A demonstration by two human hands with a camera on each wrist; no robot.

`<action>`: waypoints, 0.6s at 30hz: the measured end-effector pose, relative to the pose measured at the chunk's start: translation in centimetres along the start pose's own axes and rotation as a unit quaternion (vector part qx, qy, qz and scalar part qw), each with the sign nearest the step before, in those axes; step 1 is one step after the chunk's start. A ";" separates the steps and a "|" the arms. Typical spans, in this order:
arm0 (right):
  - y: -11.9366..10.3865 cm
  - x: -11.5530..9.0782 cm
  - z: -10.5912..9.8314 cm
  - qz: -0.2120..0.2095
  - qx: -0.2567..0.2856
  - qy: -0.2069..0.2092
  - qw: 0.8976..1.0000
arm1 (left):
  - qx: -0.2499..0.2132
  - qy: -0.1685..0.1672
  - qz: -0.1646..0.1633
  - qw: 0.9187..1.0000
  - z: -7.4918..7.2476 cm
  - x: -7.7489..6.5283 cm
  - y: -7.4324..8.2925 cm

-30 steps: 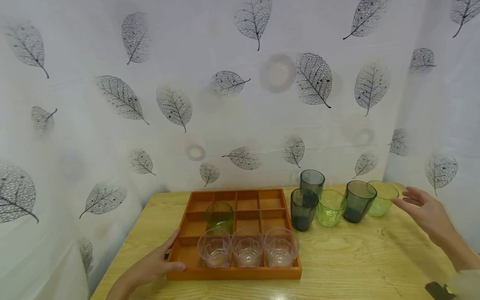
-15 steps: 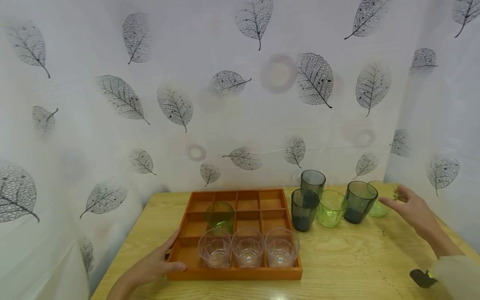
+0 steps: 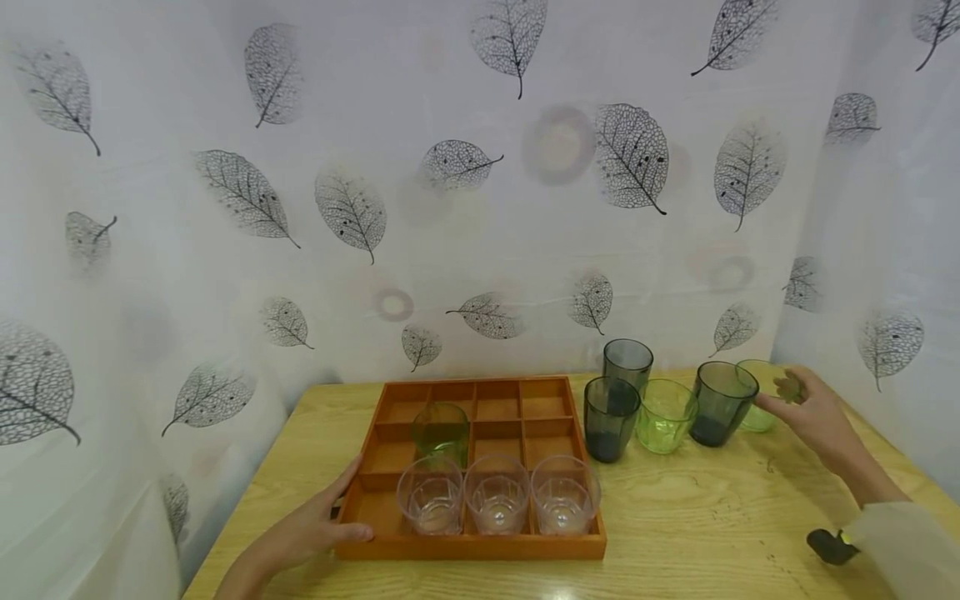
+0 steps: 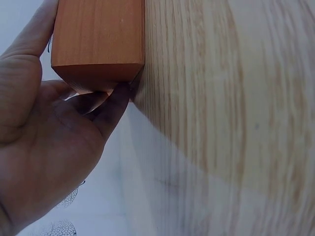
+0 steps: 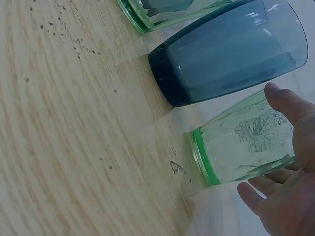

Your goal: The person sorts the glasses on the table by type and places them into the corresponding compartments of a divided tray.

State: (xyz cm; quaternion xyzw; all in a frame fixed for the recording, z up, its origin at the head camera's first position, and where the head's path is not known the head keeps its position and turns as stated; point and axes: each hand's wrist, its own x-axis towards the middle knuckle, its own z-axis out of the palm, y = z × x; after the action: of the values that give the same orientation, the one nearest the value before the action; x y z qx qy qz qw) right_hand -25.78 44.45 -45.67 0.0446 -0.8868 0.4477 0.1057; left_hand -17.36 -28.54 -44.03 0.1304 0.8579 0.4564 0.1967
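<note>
My left hand holds the near left corner of a brown wooden divided tray, thumb at its front and fingers along its side. In the left wrist view the fingers curl against the tray's wall. On the far right my right hand is around a light green glass, standing upright on the table. The right wrist view shows the thumb on one side of this green glass and the fingers on the other. A dark grey glass stands just left of it.
Three clear glasses fill part of the tray's front row, and a green glass sits behind them. Right of the tray stand two dark glasses and another green glass. A leaf-print curtain hangs behind the table.
My right hand has moved left and closed in around the far right green glass, thumb and fingers now on either side of it. The left hand has stayed on the tray.
</note>
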 end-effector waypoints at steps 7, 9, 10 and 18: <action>0.0 -0.6 0.1 0.001 -0.013 0.013 1.000 | -0.005 -0.002 0.001 1.000 0.0 0.1 -0.1; -0.2 -0.9 -0.1 0.012 -0.021 0.011 1.000 | -0.004 -0.001 0.002 1.000 0.0 0.1 -0.1; -0.3 -1.0 -0.2 0.017 -0.021 0.008 1.000 | -0.003 -0.001 0.004 1.000 0.0 0.2 -0.1; -1.2 -2.3 -1.4 0.031 -0.023 -0.014 0.999 | 0.007 -0.001 0.001 1.000 0.0 0.2 -0.2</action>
State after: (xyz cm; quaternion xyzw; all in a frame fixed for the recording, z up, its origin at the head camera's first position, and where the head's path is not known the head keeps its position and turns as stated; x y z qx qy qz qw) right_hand -23.14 44.78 -44.43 0.0208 -0.8994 0.4292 0.0800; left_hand -17.52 -28.56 -44.27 0.1327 0.8608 0.4504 0.1963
